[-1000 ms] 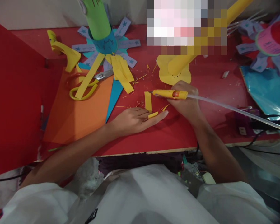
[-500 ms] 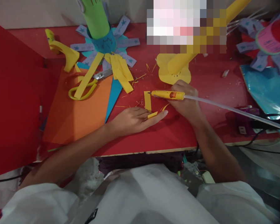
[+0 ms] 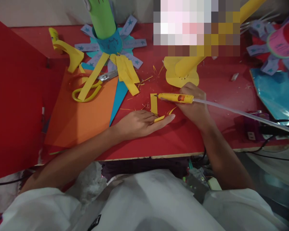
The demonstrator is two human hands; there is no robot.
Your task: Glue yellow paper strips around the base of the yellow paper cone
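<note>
Left hand [image 3: 135,125]: fingers gripping yellow paper strip [image 3: 153,104] | Right hand [image 3: 195,107]: fingers around hot-glue gun [image 3: 175,98], nozzle [image 3: 156,96] at strip's end | Risk: long glue stick [image 3: 221,105] may sway, dragging nozzle off-strip.

My one view looks from my head, close above, forward and down: my shirt [image 3: 146,199] fills the bottom, the near edge of the bench [image 3: 173,141] crosses below my left hand [image 3: 137,124] and right hand [image 3: 195,107], its far edge meeting the wall [image 3: 45,12] up top.
</note>
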